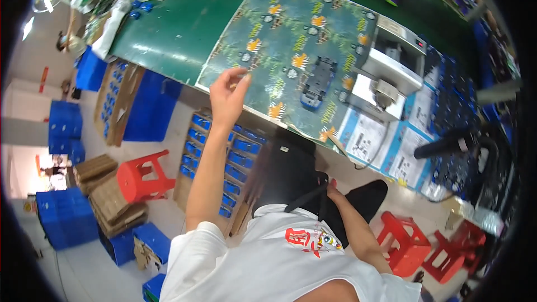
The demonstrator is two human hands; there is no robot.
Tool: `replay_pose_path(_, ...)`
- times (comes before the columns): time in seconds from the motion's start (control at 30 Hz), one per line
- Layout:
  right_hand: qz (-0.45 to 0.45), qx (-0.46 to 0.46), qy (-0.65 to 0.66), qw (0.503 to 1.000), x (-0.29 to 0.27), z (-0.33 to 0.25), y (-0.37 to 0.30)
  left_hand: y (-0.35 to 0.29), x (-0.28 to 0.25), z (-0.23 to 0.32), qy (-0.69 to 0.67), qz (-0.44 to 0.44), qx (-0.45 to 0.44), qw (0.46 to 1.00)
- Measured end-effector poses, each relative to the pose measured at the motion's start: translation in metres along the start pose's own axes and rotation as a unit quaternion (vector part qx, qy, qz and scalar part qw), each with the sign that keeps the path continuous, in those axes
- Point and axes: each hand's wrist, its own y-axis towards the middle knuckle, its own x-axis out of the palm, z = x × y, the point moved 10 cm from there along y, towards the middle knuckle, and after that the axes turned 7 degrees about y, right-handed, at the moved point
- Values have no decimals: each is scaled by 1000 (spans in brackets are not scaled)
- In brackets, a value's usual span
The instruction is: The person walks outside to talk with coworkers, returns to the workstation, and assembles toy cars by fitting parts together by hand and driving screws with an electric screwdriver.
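The toy car part [319,83] is long and flat, dark grey over most of its face with small recesses and raised details, and blue along its edges, most clearly at the end nearest the person. It lies on the patterned mat [279,39], close to the silver machine [391,61] on its right. The left hand [228,98] is above the mat's left edge, well apart from the part, fingers loosely curled, a narrow gap between thumb and forefinger, nothing visible in it. The right hand [333,188] is low by the lap beside a black strap [306,197]; whether it grips anything I cannot tell. Yellow-green lettering repeats across the mat among orange animals. Blue-bordered sheets [366,140] on the surface [162,33] carry print too small to read. Red characters mark the white shirt [251,263].
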Motion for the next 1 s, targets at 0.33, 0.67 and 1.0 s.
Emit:
replay_pose_path(0.33, 411, -173, 181, 876, -168, -205, -275, 8, 182, 39, 141, -259, 14, 955)
replay_pose_path(0.67, 738, -363, 52, 567, -305, -320, -437, -11, 180, 31, -32, -273, -51, 960)
replay_pose_path(1.0, 614, -381, 259, 641, -359, -299, -386, -142, 178, 37, -359, -359, -282, 814)
